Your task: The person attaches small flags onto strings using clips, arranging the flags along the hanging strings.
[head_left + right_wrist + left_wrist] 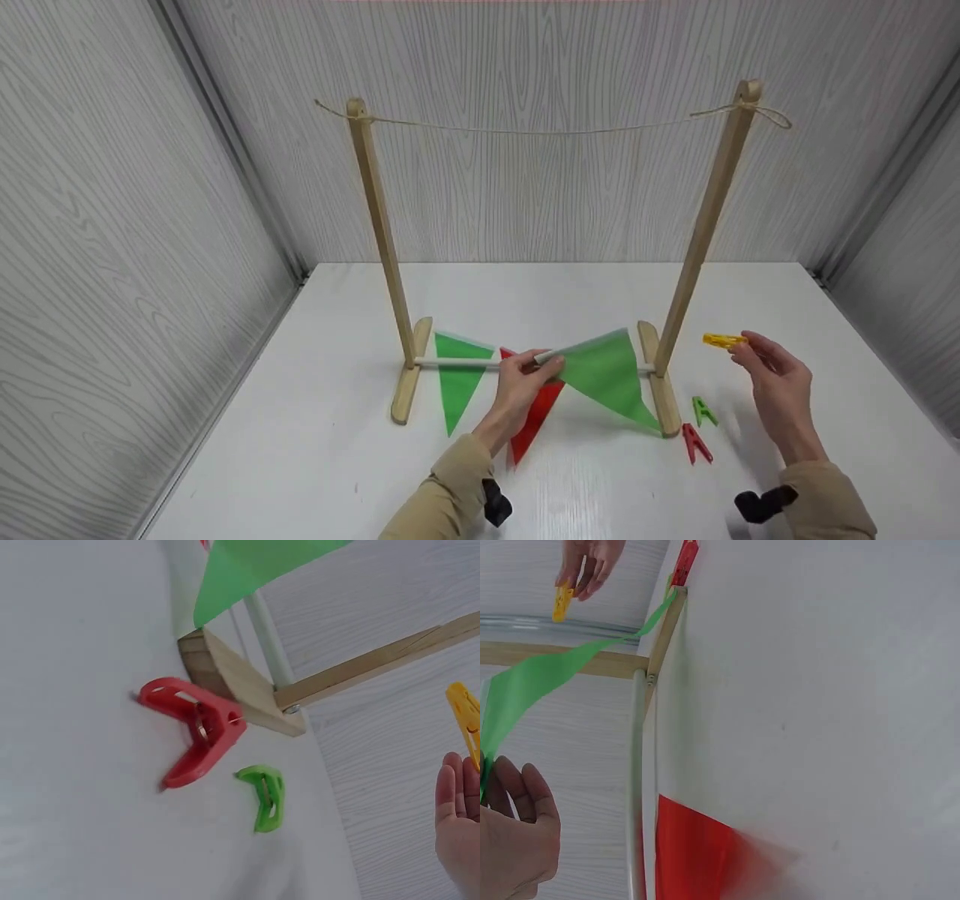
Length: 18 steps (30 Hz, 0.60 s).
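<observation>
One thin, triangular green pennant (606,369)

A green triangular flag (604,371) is drooping from the left fingers (527,357); a yellow clothespin (720,340) is jutting from the right fingers (763,346).

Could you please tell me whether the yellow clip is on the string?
Off: the right hand holds the yellow clip, well away from the string.

White table (322,450), a few faint specks on its top. Pale grey woodgrain on all the panels I've got: back wall (525,202), left wall (112,225), right wall (919,270). Back wall rises right behind table's far edge. Grey strips at both corners, left strip (231,142), right strip (904,150).
</observation>
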Each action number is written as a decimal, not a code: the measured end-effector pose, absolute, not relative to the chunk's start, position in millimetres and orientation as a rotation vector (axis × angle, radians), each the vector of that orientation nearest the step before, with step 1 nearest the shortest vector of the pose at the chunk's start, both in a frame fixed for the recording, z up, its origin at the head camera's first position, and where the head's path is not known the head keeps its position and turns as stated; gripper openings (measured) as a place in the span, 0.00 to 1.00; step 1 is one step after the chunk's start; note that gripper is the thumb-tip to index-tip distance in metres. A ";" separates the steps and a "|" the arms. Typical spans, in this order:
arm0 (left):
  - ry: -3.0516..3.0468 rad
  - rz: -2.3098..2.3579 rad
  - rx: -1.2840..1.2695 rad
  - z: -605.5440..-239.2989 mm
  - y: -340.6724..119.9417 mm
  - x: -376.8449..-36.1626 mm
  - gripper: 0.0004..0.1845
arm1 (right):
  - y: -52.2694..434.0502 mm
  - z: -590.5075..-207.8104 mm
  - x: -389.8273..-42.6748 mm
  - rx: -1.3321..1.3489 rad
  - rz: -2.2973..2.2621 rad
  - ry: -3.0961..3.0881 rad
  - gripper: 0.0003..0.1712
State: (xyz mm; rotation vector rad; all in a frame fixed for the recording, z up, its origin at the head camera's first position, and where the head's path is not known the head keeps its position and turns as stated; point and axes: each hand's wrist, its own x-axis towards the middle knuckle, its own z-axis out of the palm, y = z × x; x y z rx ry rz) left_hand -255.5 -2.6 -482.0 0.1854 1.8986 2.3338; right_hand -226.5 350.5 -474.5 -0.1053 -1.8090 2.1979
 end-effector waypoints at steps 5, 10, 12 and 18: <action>1.855 2.402 0.205 -470.2 -1.4 -256.2 0.14 | 343.7 -457.4 -226.8 0.051 2.416 -1.522 0.14; 1.814 2.456 0.226 -460.7 0.4 -256.7 0.13 | 338.9 -440.0 -229.7 0.153 2.520 -1.387 0.15; 1.802 2.476 0.235 -457.0 1.7 -256.9 0.13 | 337.2 -432.9 -230.8 0.185 2.538 -1.352 0.15; 1.796 2.528 0.261 -441.2 5.1 -257.5 0.14 | 332.4 -408.2 -237.4 0.343 2.541 -1.228 0.16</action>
